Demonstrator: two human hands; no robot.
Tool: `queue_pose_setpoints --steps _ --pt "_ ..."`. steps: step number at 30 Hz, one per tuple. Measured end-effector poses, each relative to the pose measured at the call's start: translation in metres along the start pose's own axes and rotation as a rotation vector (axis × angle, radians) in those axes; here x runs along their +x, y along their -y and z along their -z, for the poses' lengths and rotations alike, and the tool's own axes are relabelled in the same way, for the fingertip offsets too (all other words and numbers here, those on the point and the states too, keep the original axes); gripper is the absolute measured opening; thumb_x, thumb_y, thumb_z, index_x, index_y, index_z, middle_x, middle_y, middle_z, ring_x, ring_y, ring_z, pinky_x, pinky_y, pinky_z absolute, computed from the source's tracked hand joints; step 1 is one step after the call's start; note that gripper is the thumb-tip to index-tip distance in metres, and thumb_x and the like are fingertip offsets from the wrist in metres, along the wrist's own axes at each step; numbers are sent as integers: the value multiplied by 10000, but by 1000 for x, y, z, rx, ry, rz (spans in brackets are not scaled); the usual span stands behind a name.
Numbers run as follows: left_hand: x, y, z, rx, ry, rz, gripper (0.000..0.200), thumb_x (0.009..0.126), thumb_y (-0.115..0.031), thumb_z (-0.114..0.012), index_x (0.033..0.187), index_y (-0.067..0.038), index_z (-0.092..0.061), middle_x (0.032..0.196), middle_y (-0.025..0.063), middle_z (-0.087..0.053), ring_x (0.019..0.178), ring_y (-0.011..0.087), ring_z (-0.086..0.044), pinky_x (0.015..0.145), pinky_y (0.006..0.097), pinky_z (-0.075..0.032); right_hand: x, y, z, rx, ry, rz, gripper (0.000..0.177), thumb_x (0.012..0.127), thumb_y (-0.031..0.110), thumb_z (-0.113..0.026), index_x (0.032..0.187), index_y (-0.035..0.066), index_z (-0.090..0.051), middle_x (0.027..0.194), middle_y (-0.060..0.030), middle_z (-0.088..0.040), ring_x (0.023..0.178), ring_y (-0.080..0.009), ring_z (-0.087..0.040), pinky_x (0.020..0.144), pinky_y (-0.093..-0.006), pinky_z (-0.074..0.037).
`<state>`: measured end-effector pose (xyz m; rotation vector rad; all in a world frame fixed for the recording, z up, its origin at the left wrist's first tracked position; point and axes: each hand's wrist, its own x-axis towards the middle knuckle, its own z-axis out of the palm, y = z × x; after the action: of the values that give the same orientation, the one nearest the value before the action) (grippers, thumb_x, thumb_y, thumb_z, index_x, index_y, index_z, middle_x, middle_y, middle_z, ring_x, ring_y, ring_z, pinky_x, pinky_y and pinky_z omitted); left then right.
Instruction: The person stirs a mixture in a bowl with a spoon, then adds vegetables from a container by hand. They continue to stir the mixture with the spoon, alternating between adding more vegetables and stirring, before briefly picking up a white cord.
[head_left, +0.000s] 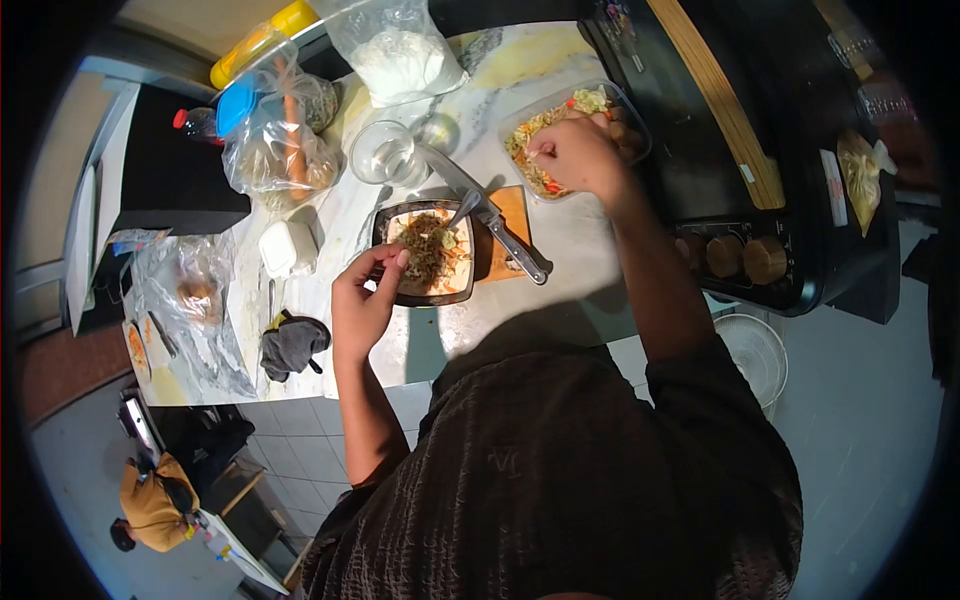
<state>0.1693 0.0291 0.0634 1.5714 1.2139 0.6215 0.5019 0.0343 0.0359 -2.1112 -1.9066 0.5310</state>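
My right hand [582, 158] is in a clear plastic container [640, 120] of shredded vegetables [522, 140], its fingers curled; what they hold, if anything, is hidden. My left hand [368, 300] is at the left rim of a dark square bowl [466, 292], thumb and fingertips pinched together on something I cannot make out. In the bowl, a brown and green chopped mix [430, 255] lies on a pale layer. A spoon-like utensil [464, 208] leans in it. A knife [512, 242] lies across the orange-brown board [514, 212] beside the bowl.
Behind the bowl stand a clear glass bowl [385, 153] and a bag of white powder [402, 62]. Plastic bags [275, 150], a white tub [287, 248] and a grey cloth [295, 345] are on the left. A black oven [745, 215] borders the right; another person [158, 505] is at lower left.
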Motion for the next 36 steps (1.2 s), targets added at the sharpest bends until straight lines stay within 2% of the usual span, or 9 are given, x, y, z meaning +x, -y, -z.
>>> queue_pose_setpoints --steps 3,7,10,13,16,23,24,29,36 --pt "-1 -3 4 36 29 44 219 948 -147 -645 1063 38 -666 864 31 -674 807 79 -596 755 227 -475 -6 -4 13 199 -89 -137 176 800 276 -697 918 156 -747 863 -40 -728 879 -227 -661 978 -387 -351" --pt "-2 0 2 20 -16 -48 191 925 -141 -669 1021 23 -690 808 10 -666 726 57 -551 677 210 -457 -10 -8 26 334 -194 -169 239 806 304 -718 974 135 -743 827 -70 -722 744 -176 -672 757 -328 -494" --pt "-4 -2 4 23 -28 -45 200 921 -157 -675 1016 18 -695 808 8 -670 719 55 -547 668 211 -456 -12 -14 37 413 -258 -74 247 808 263 -740 985 91 -740 761 -44 -692 669 -111 -613 616 -269 -480" --pt "-8 0 8 28 -39 -76 210 916 -173 -683 1014 11 -699 808 10 -676 716 55 -545 655 216 -455 -17 0 45 728 -305 -98 251 843 151 -733 1012 -32 -701 816 -42 -695 796 -79 -628 715 -238 -507" --pt "-13 5 16 47 -76 -91 216 911 -183 -688 1011 7 -703 801 11 -680 707 53 -541 644 217 -452 -21 26 50 803 -253 -19 225 847 121 -730 1016 -25 -704 843 -47 -701 810 -85 -631 722 -223 -499" --pt "-33 14 41 23 -161 -30 240 909 -200 -691 1025 9 -706 801 21 -688 698 54 -554 652 216 -459 -39 126 35 458 22 80 243 809 106 -753 1043 44 -728 880 -69 -727 836 -80 -640 714 -225 -490" --pt "-36 16 44 30 -171 -21 243 912 -202 -689 1026 11 -704 806 24 -690 705 56 -564 662 217 -465 -42 132 25 499 3 137 243 806 216 -748 1011 85 -740 883 -129 -723 769 -198 -683 723 -293 -524" --pt "-49 28 54 -25 -213 -2 248 917 -201 -684 1029 20 -697 820 28 -695 716 61 -583 682 219 -474 -41 140 -9 542 84 206 197 820 199 -728 973 77 -743 941 -113 -718 833 -248 -685 776 -323 -530" --pt "-55 40 53 -31 -153 68 253 932 -206 -665 1034 26 -677 832 25 -673 764 79 -595 723 227 -475 -39 135 -34 274 105 301 123 804 177 -709 896 111 -758 1002 -71 -675 925 -273 -638 822 -366 -511"
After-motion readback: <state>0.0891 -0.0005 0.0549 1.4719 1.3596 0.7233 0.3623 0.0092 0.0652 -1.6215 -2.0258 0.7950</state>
